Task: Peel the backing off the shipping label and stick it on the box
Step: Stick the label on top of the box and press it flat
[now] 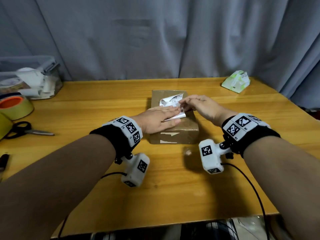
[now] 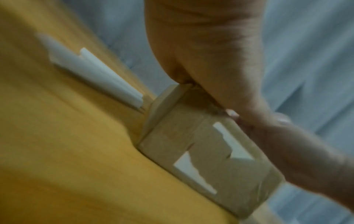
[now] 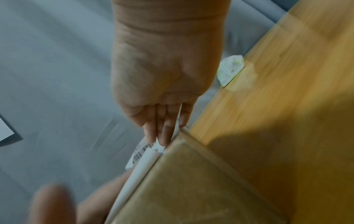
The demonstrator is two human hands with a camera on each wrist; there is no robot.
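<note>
Both hands work on top of the box: the left hand (image 1: 160, 118) lies flat, fingers straight, pressing the near part of the label (image 1: 170, 104) down onto the lid, while the right hand (image 1: 199, 105) has its fingertips on the label's right edge; whether they pinch the paper or only press it I cannot tell. Behind everything hangs a grey curtain (image 1: 155, 37), and below it spreads the yellow wooden table (image 1: 173, 179). The cardboard box (image 1: 183, 130) sits near the table's middle, with torn white scraps of an old sticker on its near side. At the far left stands a clear plastic tub (image 1: 29, 77) of odds and ends, with a roll of tape (image 1: 16, 107) just in front of it. A green and white tissue pack (image 1: 236, 81) lies at the far right. Scissors (image 1: 27, 130) lie near the tape. The label's far corner curls up off the box, barcode showing.
</note>
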